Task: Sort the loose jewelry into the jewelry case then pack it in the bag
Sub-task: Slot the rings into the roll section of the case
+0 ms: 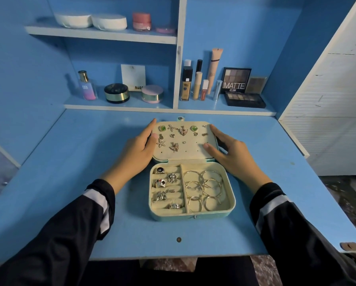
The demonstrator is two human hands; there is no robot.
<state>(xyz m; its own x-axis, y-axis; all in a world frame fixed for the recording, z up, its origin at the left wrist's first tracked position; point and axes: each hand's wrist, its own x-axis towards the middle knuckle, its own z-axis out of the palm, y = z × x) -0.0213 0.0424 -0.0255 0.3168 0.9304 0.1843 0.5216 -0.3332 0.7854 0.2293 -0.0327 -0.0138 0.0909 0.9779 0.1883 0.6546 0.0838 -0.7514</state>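
Head view: jewelry (204, 188) looks sorted in jewelry case (193, 217); left hand (139, 148), right hand (233, 153) pinch lid (193, 150) edges; closing, bagging remain

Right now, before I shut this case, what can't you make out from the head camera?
- Bag: nowhere in the head view.
- Side edges of the lid: covered by the left hand and right hand holding it.
- Small studs on the lid: too small to tell their shape.
- Front clasp: too small to read.
- Hoops: overlapping, so the count is unclear.
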